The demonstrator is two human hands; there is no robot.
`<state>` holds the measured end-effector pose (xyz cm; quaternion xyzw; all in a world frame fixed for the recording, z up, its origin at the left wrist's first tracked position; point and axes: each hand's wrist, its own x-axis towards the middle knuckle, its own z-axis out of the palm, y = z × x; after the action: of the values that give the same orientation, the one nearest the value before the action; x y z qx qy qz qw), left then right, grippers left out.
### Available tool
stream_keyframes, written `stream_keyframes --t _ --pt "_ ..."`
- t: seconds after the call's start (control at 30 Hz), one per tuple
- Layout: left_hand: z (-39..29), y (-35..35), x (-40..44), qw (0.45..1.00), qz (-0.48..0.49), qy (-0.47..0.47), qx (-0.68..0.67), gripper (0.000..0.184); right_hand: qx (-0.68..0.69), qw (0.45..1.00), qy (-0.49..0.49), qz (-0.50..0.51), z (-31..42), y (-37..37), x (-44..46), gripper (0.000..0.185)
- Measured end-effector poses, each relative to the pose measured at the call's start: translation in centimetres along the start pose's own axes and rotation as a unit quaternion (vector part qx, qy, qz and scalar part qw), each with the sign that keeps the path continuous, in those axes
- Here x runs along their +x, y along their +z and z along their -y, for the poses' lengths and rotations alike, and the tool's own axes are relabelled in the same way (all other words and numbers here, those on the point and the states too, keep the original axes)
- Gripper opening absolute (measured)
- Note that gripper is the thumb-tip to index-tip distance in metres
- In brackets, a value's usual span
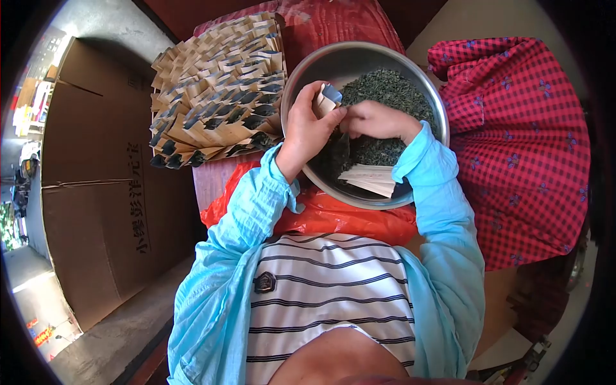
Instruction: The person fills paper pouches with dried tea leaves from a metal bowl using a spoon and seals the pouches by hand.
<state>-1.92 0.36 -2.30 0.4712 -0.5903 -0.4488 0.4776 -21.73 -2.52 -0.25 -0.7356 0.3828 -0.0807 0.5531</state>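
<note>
My left hand (307,131) is closed around a small paper packet (328,97), tan outside with a bluish inner face at its open top. The packet is held over the left part of a wide metal bowl (293,80). Dark green dried leaves (391,90) are heaped in that bowl. Close by the packet, my right hand (380,120) has its fingers pinched together; what they hold is hidden. A stack of flat, pale paper bags (369,179) lies inside the bowl near its front rim.
Left of the bowl, many filled paper packets (218,90) stand in packed rows. A red plastic bag (333,212) lies in front of the bowl. Red checked cloth (513,147) drapes at the right. A large cardboard box (109,186) stands at the far left.
</note>
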Motion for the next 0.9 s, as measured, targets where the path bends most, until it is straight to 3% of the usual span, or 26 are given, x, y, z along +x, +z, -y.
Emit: stream_keyframes --t 0.13,0.27,0.37,0.47,0.53,0.6,0.67,0.8,0.87,0.9 --pt "-0.1 0.0 0.0 1.000 0.004 -0.003 -0.009 0.055 0.053 0.983 -0.042 -0.172 -0.7 -2.8 -1.1 0.025" --pt "0.0 0.0 0.0 1.000 0.019 -0.014 0.014 0.056 0.052 0.919 -0.082 -0.383 0.3 -4.4 -2.5 0.027" --pt "-0.6 0.0 -0.2 0.999 0.034 -0.015 0.031 0.057 0.064 0.886 -0.160 -0.431 1.0 -3.2 -1.9 0.027" --pt "-0.4 0.0 -0.2 0.998 0.035 -0.023 0.046 0.058 -0.055 0.886 -0.192 -0.420 2.9 -1.0 -1.9 0.024" --pt "-0.4 0.0 -0.2 0.998 0.032 -0.030 0.049 0.057 -0.247 0.831 -0.256 -0.428 3.5 -0.4 -1.8 0.017" --pt "-0.9 -0.1 -0.2 0.996 0.031 -0.045 0.065 0.056 -0.276 0.816 -0.275 -0.426 4.5 0.0 -2.0 0.011" --pt "-0.4 0.0 -0.1 0.998 0.033 -0.040 0.037 0.056 -0.339 0.742 -0.335 -0.472 4.8 -0.2 -2.3 0.009" --pt "0.2 0.0 0.1 1.000 0.017 -0.021 -0.005 0.055 -0.292 0.754 -0.261 -0.527 3.7 -0.7 -2.0 0.011" --pt "0.0 0.0 0.1 0.999 0.023 -0.032 -0.008 0.055 -0.385 0.815 -0.070 -0.427 2.6 -1.0 -2.0 0.018" --pt "-0.1 -0.1 0.1 0.999 0.029 -0.044 -0.010 0.056 -0.381 0.849 -0.040 -0.364 1.8 -1.0 -1.8 0.019"
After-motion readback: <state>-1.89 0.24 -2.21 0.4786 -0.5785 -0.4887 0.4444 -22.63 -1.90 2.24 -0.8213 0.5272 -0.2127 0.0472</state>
